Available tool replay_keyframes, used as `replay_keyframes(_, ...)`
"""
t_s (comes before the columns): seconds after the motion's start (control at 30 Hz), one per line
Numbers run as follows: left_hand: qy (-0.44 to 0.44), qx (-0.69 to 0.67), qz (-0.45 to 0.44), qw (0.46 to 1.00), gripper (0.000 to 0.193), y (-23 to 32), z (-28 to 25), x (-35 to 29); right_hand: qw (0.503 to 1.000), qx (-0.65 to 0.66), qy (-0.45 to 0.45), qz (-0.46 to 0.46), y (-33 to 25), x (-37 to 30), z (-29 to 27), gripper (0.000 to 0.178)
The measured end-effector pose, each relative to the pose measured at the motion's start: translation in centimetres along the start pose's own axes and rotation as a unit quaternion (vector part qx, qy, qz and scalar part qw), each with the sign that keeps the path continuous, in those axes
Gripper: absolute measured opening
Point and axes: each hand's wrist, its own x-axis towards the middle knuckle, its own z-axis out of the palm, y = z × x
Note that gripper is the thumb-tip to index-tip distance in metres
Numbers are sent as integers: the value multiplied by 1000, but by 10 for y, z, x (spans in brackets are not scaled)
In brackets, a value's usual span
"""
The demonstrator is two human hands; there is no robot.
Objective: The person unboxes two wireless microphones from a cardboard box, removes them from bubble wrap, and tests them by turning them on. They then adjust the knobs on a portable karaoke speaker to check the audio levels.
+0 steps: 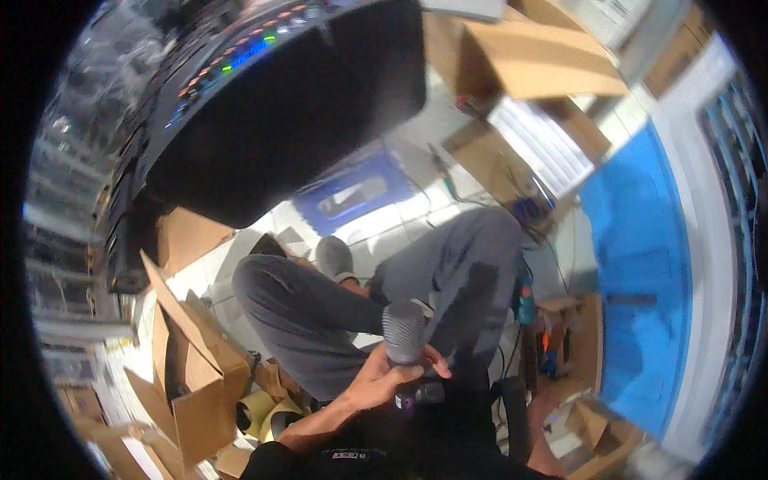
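Above my lap, my left hand [382, 379] is wrapped round a microphone [403, 330] just below its grey mesh head, which points up and away from me. The lower body of the microphone is dark, with a small purple patch, and partly hidden by the hand. My right forearm [546, 436] comes in at the lower right, beside an open cardboard box [590, 352] with an orange and blue tool [549, 357] in it. The fingers of my right hand cannot be made out in the shadow there.
A large black device [296, 120] with lit coloured buttons stands ahead. A blue panel [640, 280] is on the right. Open cardboard boxes stand at the left [200, 400] and far right [544, 60]. A blue-purple flat piece [356, 194] lies on the tiled floor.
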Motion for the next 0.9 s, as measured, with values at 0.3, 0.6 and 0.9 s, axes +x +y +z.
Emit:
replay_keyframes(0.3, 110, -96, -67, 987, 27, -28, -29, 1, 997, -57, -48, -36, -13, -26, -39, 44)
replay_keyframes(0.6, 126, -147, -75, 978, 29, -29, -72, 22, 923, 119, 149, -333, -120, -71, -195, 37)
replay_keyframes(0.9, 66, -243, -21, 967, 41, 1, -93, 11, 779, 179, -79, -595, -313, -217, -201, 23)
